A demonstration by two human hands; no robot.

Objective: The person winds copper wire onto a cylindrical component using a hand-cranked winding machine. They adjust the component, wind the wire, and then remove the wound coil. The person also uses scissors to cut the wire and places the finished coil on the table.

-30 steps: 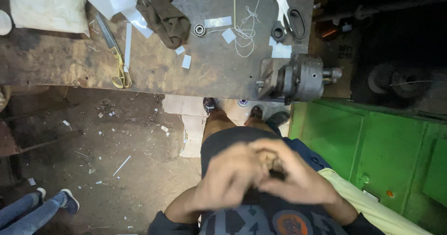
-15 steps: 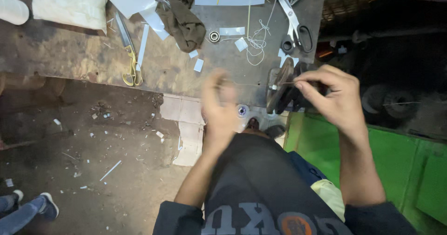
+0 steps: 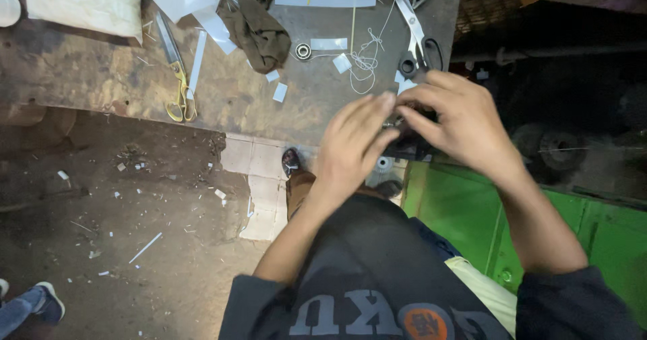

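1. Keep right hand (image 3: 465, 121) pinched on small dark metal part (image 3: 408, 121), just off workbench (image 3: 101, 77) near edge.
2. Bring open left hand (image 3: 354, 144), fingers extended, steadily alongside.
3. Avoid large silver shears (image 3: 411, 26) nearby.

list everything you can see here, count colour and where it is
workbench: 1, dark worn metal, across the top
yellow-handled scissors: 1, steel blades, left of centre on the bench
black-handled shears: 1, top right of the bench
brown rag: 1, crumpled, top centre
bearing: 1, silver, right of the rag
white strips: several, with small offcuts, scattered on the bench
white string: 1 tangle, by the shears
white bag: 1, top left
green machine body: 1, lower right
floor: brownish, littered with white scraps
blue shoe of another person: 1, bottom left corner
left hand: 1, fingers spread, beside the dark part
right hand: 1, over a dark part at the bench edge, grip hidden
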